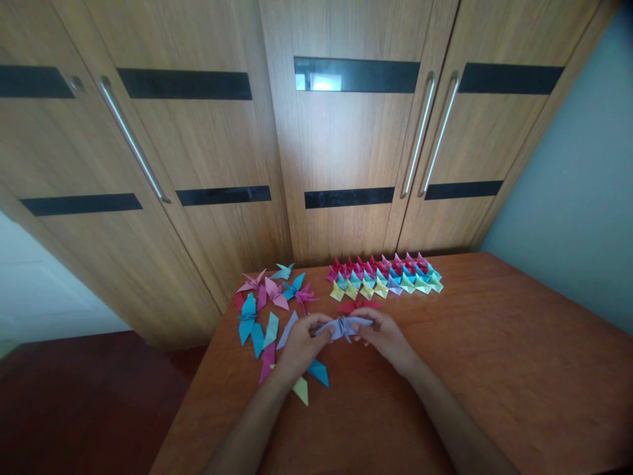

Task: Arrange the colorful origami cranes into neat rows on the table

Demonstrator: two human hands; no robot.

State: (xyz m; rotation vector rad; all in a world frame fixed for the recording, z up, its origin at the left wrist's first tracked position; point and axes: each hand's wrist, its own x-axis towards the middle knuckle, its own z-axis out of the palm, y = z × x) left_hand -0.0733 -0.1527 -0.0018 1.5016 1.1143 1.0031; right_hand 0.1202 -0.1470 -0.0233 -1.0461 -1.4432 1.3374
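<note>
A lavender paper piece (343, 326), creased into narrow wings about a ridged middle, lies between the hands; the left hand (302, 340) pinches one wing, the right hand (386, 336) the other. Just beyond them rests a flat red paper (357, 304). Pointed paper stars (387, 289) sit in tight colour rows farther past the right hand, while loose folded papers (248, 310), sharp-tipped and matte, scatter beside and beyond the left. Rightward of the right hand, smooth brown tabletop (494, 363) gives broad room; left of the left hand, its edge drops towards dark reddish floor (99, 409). A wood-grained wardrobe (341, 145) with metal handles (418, 135) stands ahead.
</note>
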